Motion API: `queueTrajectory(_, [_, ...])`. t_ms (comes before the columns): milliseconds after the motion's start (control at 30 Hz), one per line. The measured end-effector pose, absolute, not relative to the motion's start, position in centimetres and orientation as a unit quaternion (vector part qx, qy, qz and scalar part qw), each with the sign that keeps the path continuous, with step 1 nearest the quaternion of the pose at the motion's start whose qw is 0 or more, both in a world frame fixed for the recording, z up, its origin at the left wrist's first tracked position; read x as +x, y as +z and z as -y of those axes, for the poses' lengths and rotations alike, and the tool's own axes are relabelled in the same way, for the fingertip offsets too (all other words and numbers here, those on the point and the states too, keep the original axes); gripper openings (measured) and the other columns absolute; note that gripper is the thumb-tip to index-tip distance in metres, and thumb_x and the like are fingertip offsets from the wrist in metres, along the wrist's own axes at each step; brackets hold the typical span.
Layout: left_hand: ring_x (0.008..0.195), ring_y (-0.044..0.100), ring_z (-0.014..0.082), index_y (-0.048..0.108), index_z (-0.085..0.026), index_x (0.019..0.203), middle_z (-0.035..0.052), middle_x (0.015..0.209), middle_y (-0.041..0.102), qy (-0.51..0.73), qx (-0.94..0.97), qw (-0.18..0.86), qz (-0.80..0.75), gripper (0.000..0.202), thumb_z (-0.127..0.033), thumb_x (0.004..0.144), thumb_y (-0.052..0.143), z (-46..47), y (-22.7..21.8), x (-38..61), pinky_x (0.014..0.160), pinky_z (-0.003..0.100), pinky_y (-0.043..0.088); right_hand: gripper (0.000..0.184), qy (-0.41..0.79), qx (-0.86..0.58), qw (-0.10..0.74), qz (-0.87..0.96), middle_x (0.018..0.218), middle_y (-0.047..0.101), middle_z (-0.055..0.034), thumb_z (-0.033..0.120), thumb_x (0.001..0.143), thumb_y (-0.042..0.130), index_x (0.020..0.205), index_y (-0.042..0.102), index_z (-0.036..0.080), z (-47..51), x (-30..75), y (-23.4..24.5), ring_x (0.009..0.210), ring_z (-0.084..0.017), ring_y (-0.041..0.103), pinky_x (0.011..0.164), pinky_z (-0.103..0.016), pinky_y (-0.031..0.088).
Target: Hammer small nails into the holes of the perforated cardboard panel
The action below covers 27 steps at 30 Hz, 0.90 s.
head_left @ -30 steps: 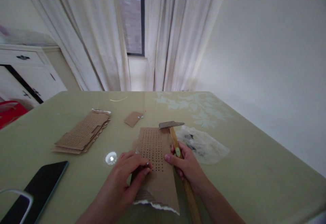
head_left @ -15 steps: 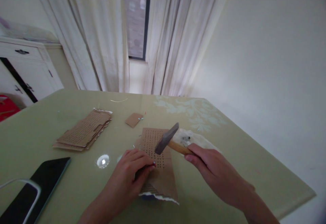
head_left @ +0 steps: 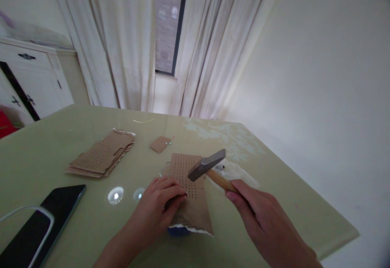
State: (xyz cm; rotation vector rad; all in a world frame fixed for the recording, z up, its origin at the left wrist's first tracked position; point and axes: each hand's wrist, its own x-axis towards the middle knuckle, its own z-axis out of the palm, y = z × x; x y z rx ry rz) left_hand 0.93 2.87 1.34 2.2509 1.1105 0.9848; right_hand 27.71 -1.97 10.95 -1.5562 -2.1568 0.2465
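Observation:
A brown cardboard strip [head_left: 190,195] punched with rows of small holes lies on the green table [head_left: 274,203] in front of me. My left hand [head_left: 158,209] rests on its left side, thumb and forefinger pinched on a small nail at the lowest row of holes. My right hand [head_left: 258,219] grips the wooden handle of a hammer [head_left: 207,165]. The hammer's grey metal head hangs in the air above the strip's right edge.
A stack of perforated cardboard pieces [head_left: 102,158] lies at the left, a small cardboard scrap [head_left: 160,143] behind the strip. A clear plastic bag [head_left: 236,170] is under the hammer. A dark tablet [head_left: 42,219] with a white cable sits near left. The table edge runs close on the right.
My right hand has lifted the hammer off the table and swung its head up over the strip. My left hand has kept its pinch. The camera has drifted to the right.

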Motion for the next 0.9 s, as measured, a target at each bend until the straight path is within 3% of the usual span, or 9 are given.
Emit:
queueTrajectory(67, [0.096,0.068,0.0238,0.08,-0.026,0.101,0.0046,0.101,0.077,0.363,0.808,0.226,-0.406,0.022,-0.019,0.106,0.06,-2.9,1.3,0.9,0.089,0.038,0.048,0.032,0.09,-0.567,0.239,0.783,0.079,0.075,-0.0019,0.049,0.114,0.044,0.097,0.063,0.029,2.2,27.7,10.8,0.067,-0.025,0.07,0.064,-0.035,0.043])
queueTrajectory(233, [0.094,0.067,0.0242,0.077,-0.023,0.088,0.0054,0.097,0.075,0.35,0.811,0.221,-0.413,0.021,-0.017,0.102,0.063,-3.0,1.3,0.9,0.086,0.037,0.049,0.034,0.096,-0.573,0.159,0.799,0.076,0.076,-0.0031,0.047,0.112,0.049,0.087,0.062,0.029,2.3,27.3,9.7,0.065,-0.028,0.073,0.06,-0.036,0.04])
queueTrajectory(433, [0.096,0.068,0.024,0.079,-0.024,0.092,0.0053,0.1,0.074,0.352,0.804,0.236,-0.416,0.019,-0.02,0.103,0.064,-3.1,1.3,1.0,0.089,0.038,0.05,0.034,0.105,-0.577,0.244,0.773,0.078,0.076,-0.0032,0.048,0.115,0.042,0.096,0.063,0.029,2.4,27.5,9.7,0.067,-0.025,0.072,0.064,-0.035,0.044])
queueTrajectory(600, [0.106,0.067,0.0262,0.078,-0.024,0.097,0.006,0.109,0.073,0.351,0.791,0.259,-0.428,0.009,-0.018,0.094,0.072,-2.8,1.6,0.8,0.095,0.041,0.053,0.033,0.102,-0.573,0.17,0.795,0.077,0.078,-0.0036,0.047,0.112,0.049,0.089,0.063,0.029,2.6,27.5,8.2,0.065,-0.028,0.074,0.06,-0.036,0.041])
queueTrajectory(767, [0.123,0.064,0.0307,0.076,-0.027,0.122,0.0088,0.131,0.068,0.351,0.783,0.267,-0.439,0.039,-0.032,0.085,0.088,-2.6,1.6,0.4,0.108,0.047,0.053,0.033,0.092,-0.575,0.215,0.784,0.08,0.077,-0.0028,0.045,0.115,0.042,0.099,0.065,0.029,2.6,27.5,8.1,0.068,-0.027,0.074,0.064,-0.036,0.045])
queueTrajectory(900, [0.124,0.063,0.0315,0.076,-0.026,0.119,0.0084,0.131,0.068,0.337,0.786,0.271,-0.441,0.04,-0.033,0.082,0.091,-2.6,1.6,0.6,0.109,0.048,0.054,0.03,0.071,-0.565,0.175,0.803,0.08,0.079,-0.0026,0.043,0.113,0.047,0.094,0.066,0.028,2.7,27.3,7.3,0.066,-0.026,0.075,0.061,-0.034,0.044])
